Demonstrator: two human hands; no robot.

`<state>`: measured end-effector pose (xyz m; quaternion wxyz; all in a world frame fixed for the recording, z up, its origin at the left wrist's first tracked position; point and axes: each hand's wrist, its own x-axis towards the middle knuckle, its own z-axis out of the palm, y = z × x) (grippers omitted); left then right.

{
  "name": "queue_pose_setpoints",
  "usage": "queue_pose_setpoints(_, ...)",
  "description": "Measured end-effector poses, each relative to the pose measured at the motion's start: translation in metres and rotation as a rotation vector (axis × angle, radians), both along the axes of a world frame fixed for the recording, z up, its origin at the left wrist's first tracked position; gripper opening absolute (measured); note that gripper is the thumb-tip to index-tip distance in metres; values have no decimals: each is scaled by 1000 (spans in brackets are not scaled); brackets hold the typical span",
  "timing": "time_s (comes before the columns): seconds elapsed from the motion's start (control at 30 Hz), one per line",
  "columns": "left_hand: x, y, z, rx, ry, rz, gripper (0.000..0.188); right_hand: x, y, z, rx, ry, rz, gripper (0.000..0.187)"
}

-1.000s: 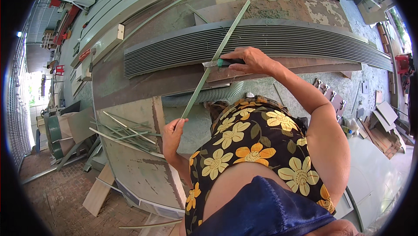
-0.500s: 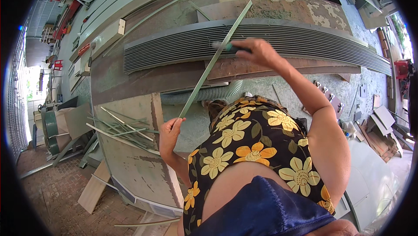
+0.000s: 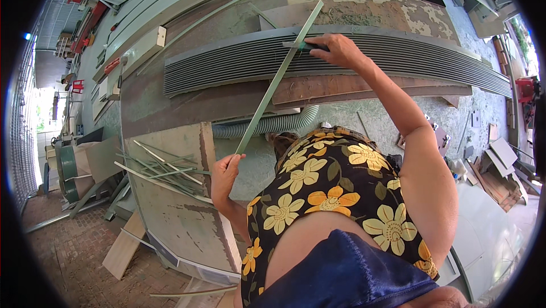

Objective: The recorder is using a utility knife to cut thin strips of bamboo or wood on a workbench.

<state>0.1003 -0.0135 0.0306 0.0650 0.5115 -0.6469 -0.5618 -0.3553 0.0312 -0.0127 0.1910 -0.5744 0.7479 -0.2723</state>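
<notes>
My left hand [image 3: 225, 178] pinches the near end of a long, thin, pale green strip [image 3: 276, 83]. The strip slants up and to the right, its far end over a long grey stack of narrow slats [image 3: 227, 66]. In my right hand [image 3: 336, 51] is a knife [image 3: 305, 46] with a green and dark handle. Its pale blade lies across the strip's upper part and seems to touch the edge. My right fingers wrap round the handle, and my arm reaches forward over the bench.
Several loose green strips [image 3: 162, 166] lie heaped on a worn board [image 3: 176, 211] at left. A ribbed grey hose [image 3: 267, 123] runs under the bench edge. Brown boards [image 3: 352, 89] support the slats. Scrap panels [image 3: 503, 163] lean at far right. Long white profiles [image 3: 136, 52] lie at upper left.
My right hand and the knife have moved a little farther up along the strip. The strip's far end has shifted slightly left, while my left hand keeps its grip.
</notes>
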Motion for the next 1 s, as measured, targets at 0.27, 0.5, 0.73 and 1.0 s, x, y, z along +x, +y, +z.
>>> queue_pose_setpoints(0.27,10,2,-1,13,-8,11,30,-19,1,-12,-121,31,-29,40)
queue_pose_setpoints(0.5,9,-1,-2,24,18,21,30,5,7,-5,-152,-7,85,40)
queue_pose_setpoints(0.73,17,-4,-10,46,5,-5,34,-65,-9,-16,-91,132,-279,40)
queue_pose_setpoints(1.0,13,1,-4,61,-13,13,33,-84,-31,-24,-26,64,-257,40)
